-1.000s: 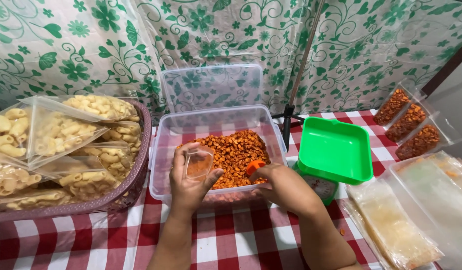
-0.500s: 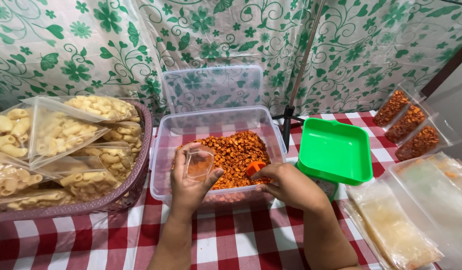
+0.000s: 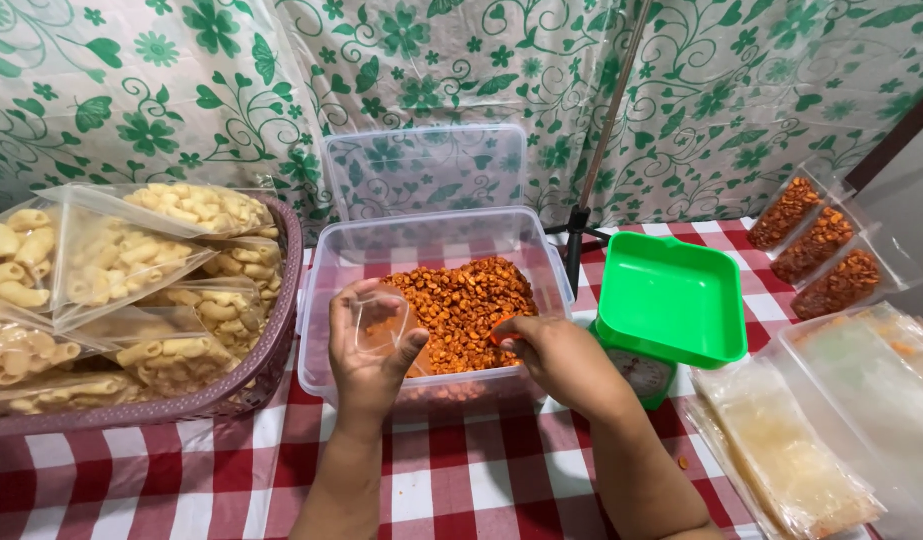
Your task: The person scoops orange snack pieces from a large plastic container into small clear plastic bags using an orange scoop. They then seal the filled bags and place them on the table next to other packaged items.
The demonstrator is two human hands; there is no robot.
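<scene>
A clear plastic tub (image 3: 332, 290) in front of me holds a heap of small orange-red snack pieces (image 3: 462, 305). My left hand (image 3: 367, 355) is over the tub's near left side and holds a small clear plastic bag (image 3: 382, 322) with its mouth held apart. My right hand (image 3: 557, 360) rests at the tub's near right edge, gripping a small orange scoop (image 3: 500, 330) that dips into the snack pieces. Only the scoop's tip shows past my fingers.
A purple basket (image 3: 272, 350) of bagged pale macaroni snacks stands at the left. The tub's clear lid (image 3: 427, 165) leans on the patterned backdrop. A green-trayed kitchen scale (image 3: 672, 300) sits at the right, with filled snack bags (image 3: 817, 245) behind and stacked clear bags (image 3: 782, 460) beside it.
My right hand has shifted slightly left and down, bringing the scoop into the snack pieces. My left hand and the bag stay in place.
</scene>
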